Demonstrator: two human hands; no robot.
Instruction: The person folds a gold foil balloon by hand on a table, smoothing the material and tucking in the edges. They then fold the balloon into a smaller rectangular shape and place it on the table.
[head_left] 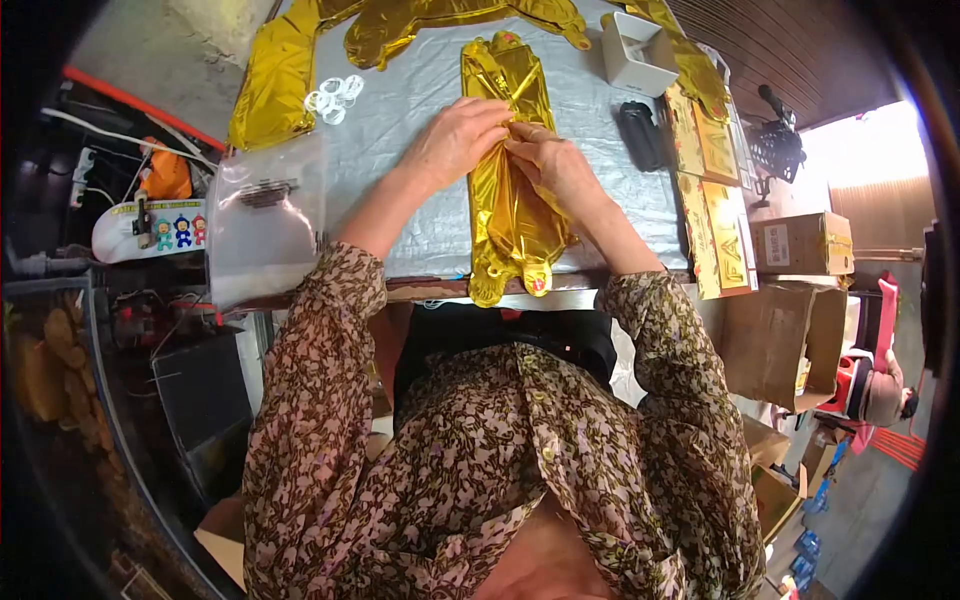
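A flat, shiny gold foil balloon point(510, 230) lies lengthwise on the silver-covered table, its lower end reaching over the near edge. Across its upper middle, my left hand point(462, 140) has its fingers closed on the foil. My right hand point(552, 168) pinches the foil just beside it, and the fingertips of both hands nearly meet. Creases run through the foil from where the fingers grip. Small red marks show at both ends of the balloon. The exact hold of the fingertips is partly hidden.
More gold foil balloons point(275, 85) lie along the table's far side. Clear plastic rings point(335, 98) and a clear plastic bag point(265, 225) are at left. A white bin point(638, 55), a black tray point(641, 137) and printed packages point(718, 235) stand right. Cardboard boxes point(780, 340) and another person point(882, 390) are beyond.
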